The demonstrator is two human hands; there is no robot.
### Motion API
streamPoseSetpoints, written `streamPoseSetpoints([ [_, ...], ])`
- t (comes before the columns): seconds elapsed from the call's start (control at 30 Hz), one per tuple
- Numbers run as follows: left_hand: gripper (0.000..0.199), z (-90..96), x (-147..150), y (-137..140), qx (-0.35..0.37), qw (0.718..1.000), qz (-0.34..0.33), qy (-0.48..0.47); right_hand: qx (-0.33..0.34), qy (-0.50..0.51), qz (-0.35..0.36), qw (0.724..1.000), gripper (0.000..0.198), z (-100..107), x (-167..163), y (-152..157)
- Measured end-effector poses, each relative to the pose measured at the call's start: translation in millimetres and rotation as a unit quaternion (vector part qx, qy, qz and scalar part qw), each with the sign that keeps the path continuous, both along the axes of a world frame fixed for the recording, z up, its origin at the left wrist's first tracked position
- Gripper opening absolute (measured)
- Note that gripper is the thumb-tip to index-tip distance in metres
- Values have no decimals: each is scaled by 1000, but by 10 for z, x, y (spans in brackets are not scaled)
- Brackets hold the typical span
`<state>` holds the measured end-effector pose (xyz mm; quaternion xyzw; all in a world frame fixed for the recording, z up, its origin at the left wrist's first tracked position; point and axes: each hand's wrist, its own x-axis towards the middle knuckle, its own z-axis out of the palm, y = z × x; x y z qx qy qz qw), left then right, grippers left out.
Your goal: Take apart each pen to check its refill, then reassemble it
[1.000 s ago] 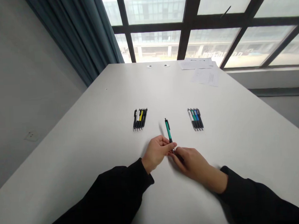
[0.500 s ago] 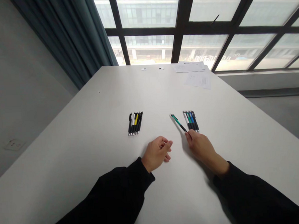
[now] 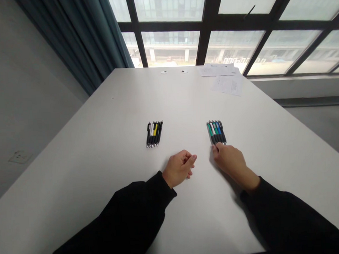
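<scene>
My right hand (image 3: pixel 230 161) pinches the lower end of a green pen (image 3: pixel 210 131) with a black grip. That pen lies at the left end of a row of pens, beside a white pen (image 3: pixel 213 129). Farther along the row are another green pen, a blue pen (image 3: pixel 219 129) and a black pen (image 3: pixel 222 130). My left hand (image 3: pixel 177 168) rests on the table with loosely curled fingers, partly apart, and nothing visible in them. Beyond it lies a second row, with black pens (image 3: pixel 160 132), a white one and a yellow pen (image 3: pixel 155 130).
The white table (image 3: pixel 102 145) reaches toward a large window (image 3: pixel 171 47). Paper sheets (image 3: pixel 226 84) lie at its far right, and two small oval fittings (image 3: pixel 184 71) sit near the far edge. A blue curtain (image 3: pixel 82 36) hangs at the left.
The green pen, slanted and apart from the right row before, now lies alongside it at the left end. My right hand still grips its end. My left hand has barely moved.
</scene>
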<state>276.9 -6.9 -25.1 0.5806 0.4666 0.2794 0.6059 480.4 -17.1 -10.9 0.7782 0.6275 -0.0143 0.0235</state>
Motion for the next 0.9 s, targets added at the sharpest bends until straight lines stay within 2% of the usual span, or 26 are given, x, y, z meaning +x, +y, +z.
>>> streamPoseSetpoints([
  [0.47,30,11,8,-16,14,999,-19,32,6,4,-12,1000,43,-9,15,49],
  [0.57,26,14,-103,49,57,996,-42,57,5,7,-12,1000,44,-11,19,60],
  [0.63,17,8,-272,161,195,973,-12,122,2,10,-12,1000,46,-13,25,58],
  [0.67,12,0,-379,233,263,951,8,159,0,12,-11,1000,47,-15,28,53],
  [0.73,11,-23,-605,389,348,906,52,236,-1,12,-2,1000,49,-22,32,30],
  [0.83,19,-66,-866,567,387,853,104,334,4,6,35,999,50,-32,25,-29],
  [0.9,28,-90,-942,617,386,832,115,381,8,2,71,997,49,-35,15,-75],
])
